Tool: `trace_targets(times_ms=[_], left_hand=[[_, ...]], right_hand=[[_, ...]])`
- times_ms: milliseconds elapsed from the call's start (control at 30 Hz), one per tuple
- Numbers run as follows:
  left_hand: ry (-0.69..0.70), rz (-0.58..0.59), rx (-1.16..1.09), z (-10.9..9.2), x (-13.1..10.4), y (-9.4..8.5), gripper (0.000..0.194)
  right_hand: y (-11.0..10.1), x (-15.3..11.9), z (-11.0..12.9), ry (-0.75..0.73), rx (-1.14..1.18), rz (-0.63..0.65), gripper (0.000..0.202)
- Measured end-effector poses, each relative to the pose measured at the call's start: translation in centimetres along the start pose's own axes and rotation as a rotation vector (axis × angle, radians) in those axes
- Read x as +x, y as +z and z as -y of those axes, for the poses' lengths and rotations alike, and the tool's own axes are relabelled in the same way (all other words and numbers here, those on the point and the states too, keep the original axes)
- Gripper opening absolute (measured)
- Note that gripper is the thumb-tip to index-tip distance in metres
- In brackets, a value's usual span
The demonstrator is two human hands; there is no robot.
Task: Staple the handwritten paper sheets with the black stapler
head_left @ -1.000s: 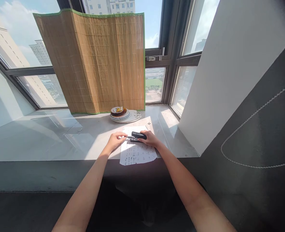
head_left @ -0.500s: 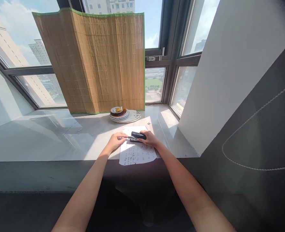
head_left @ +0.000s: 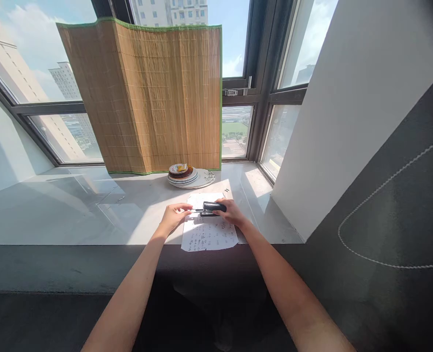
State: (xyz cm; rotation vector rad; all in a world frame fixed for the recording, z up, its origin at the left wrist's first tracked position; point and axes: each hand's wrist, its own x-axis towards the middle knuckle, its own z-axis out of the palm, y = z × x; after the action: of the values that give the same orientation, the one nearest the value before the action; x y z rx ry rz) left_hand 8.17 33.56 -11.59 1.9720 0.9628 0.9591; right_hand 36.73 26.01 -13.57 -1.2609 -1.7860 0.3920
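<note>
- The right hand (head_left: 233,213) was closed around the rear of a black stapler (head_left: 212,206), with the fingers wrapped about its back end.
- The left hand (head_left: 174,216) was narrow, its thumb and fingertips pinched together on a thin dark piece (head_left: 198,210) at the stapler's front; whether that piece was joined to the stapler could not be told.
- The stapler lay crosswise between the two hands, over the upper part of a handwritten sheet (head_left: 209,237), its nose toward the left hand and its upper arm raised apart from the base.
- The sheet lay on a pale window ledge (head_left: 55,215), its lower end reaching past the front edge; the writing was too small to read.
- Two small dark strips (head_left: 227,190) lay side by side on the ledge, just beyond the sheet's upper right corner.
- Farther back stood a stack of plates (head_left: 183,180), a small patterned dish (head_left: 178,167) on top and a wider oval plate (head_left: 206,178) beneath.
- Behind the plates a green-edged bamboo mat (head_left: 158,98) stood upright before the windows (head_left: 235,127).
- A pale cord (head_left: 365,198) hung in a loop at the far right.
</note>
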Motion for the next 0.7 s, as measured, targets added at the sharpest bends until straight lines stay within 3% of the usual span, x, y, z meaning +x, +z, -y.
trace_targets(times_ms=[200, 433, 567, 700], left_hand=[[0.077, 0.113, -0.06, -1.8, -0.4, 0.0, 0.042], [0.215, 0.184, -0.022, -1.3, -0.1, 0.2, 0.038], [0.226, 0.166, 0.104, -0.7, 0.0, 0.3, 0.029], [0.237, 0.227, 0.315, -0.6, 0.0, 0.7, 0.031]], right_hand=[[0.9, 0.2, 1.0, -0.169, 0.177, 0.169, 0.035], [2.3, 0.4, 1.4, -0.235, 0.127, 0.243, 0.031], [1.3, -0.3, 1.4, -0.15, 0.127, 0.067, 0.029], [-2.7, -1.8, -1.1, 0.071, 0.079, -0.213, 0.028]])
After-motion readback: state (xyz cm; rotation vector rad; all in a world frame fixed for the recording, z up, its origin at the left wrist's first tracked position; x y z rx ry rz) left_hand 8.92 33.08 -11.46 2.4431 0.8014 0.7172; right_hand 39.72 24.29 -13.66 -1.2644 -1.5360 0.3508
